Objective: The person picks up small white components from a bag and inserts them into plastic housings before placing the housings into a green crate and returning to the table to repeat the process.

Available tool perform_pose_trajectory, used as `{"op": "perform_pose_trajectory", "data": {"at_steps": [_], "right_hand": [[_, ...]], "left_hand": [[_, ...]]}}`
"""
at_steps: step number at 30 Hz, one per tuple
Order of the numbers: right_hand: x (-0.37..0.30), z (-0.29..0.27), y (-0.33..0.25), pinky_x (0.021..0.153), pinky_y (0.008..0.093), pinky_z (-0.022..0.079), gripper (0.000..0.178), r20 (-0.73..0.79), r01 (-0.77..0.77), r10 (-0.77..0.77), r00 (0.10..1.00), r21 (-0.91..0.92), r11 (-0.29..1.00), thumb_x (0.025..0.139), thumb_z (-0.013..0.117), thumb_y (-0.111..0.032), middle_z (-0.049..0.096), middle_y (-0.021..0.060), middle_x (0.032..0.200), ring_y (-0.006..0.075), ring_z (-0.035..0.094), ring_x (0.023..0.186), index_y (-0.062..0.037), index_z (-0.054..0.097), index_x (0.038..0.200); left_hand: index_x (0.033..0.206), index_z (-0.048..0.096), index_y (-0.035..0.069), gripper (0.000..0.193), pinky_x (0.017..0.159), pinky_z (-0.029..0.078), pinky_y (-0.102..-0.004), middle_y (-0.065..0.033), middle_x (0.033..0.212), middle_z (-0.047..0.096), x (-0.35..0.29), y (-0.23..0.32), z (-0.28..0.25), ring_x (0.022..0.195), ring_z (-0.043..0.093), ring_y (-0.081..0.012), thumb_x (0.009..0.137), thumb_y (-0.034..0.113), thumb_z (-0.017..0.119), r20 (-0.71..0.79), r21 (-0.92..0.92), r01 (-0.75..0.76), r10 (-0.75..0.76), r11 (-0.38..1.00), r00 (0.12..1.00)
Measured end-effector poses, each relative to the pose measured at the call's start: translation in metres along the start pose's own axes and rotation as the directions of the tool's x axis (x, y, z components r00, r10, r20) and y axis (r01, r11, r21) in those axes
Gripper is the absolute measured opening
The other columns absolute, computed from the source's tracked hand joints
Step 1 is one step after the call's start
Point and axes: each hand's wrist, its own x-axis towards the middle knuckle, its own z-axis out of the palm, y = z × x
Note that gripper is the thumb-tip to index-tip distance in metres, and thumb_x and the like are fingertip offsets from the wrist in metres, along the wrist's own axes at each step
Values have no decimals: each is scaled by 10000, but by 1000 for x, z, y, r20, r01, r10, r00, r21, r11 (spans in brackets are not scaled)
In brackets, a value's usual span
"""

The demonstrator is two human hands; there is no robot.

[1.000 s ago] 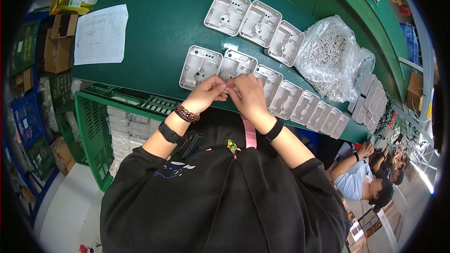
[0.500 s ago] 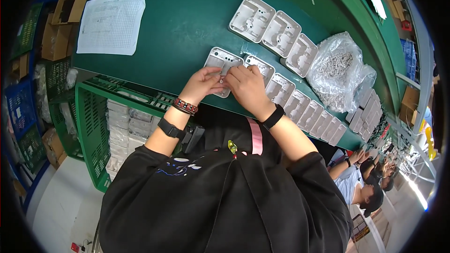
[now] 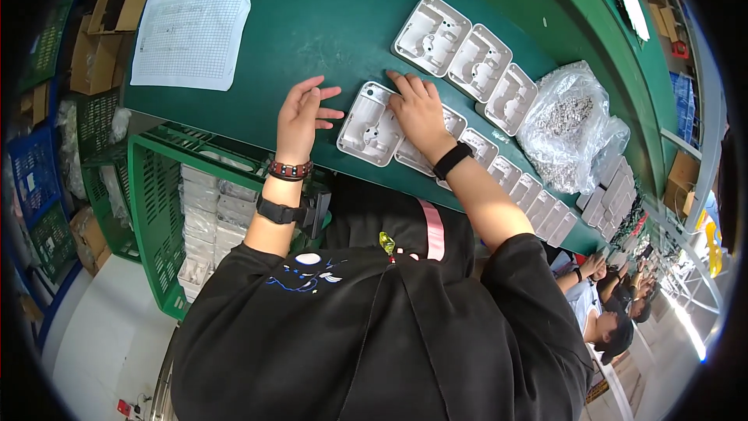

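My left hand [image 3: 302, 115] is raised over the table left of the nearest pale grey plastic housing [image 3: 369, 125]. Its fingers are spread, with nothing in them. This open, box-like housing shows a dark round hole at one corner and a small shiny fitting [image 3: 372, 135] inside. My right hand [image 3: 421, 115] reaches over the housing's right side, fingers stretched out and apart on or just above its rim. Its thumb is hidden. Beneath that palm lies a second housing [image 3: 454, 119], partly covered. Further housings [image 3: 506, 177] continue the row to the lower right.
Beyond the row stand three more housings [image 3: 481, 64]. A clear plastic bag [image 3: 573, 121] of small metallic parts sits to their right. On the green table [image 3: 312, 23], a gridded paper sheet [image 3: 191, 37] lies left. A green crate [image 3: 160, 226] with wrapped parts stands below. Co-workers sit at far right.
Both hands were together over the nearest housing, fingers pinched at a small part. My left hand has drawn away left and opened; my right has shifted right with its fingers straightened.
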Motion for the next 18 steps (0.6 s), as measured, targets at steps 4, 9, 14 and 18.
{"op": "perform_pose_trajectory", "data": {"at_steps": [4,9,14,18], "right_hand": [[-8,-4,-5,837,356,346,108,4,-15,16,1000,-82,996,698,546,-155,465,50,1164,213,433,1037,-94,604,766],[-18,0,-2,850,369,339,165,-29,-66,67,997,31,997,712,562,-163,459,68,1167,234,433,1037,-101,611,857],[-31,-21,4,817,369,351,175,-125,-195,250,960,342,919,695,601,-127,476,88,1115,265,444,975,-103,608,868],[-75,-44,31,792,370,359,194,-176,-333,440,880,432,838,682,602,-60,492,95,1057,278,444,931,-101,603,871]], "left_hand": [[1087,447,23,246,559,437,-204,-99,954,594,-4,-2,0,662,589,-124,892,168,415,-40,10,-8,9,1000,999],[1063,470,37,228,584,432,-200,-58,896,585,-3,-9,9,703,556,-96,891,183,435,-26,78,-50,52,996,998],[1060,503,90,228,686,438,-276,-91,1004,551,-9,-19,32,860,539,-178,846,169,496,78,317,-65,42,946,996],[1051,544,170,277,837,375,-383,-136,1177,440,-19,-21,76,1056,426,-294,774,176,559,391,912,-405,448,-69,804]]}}
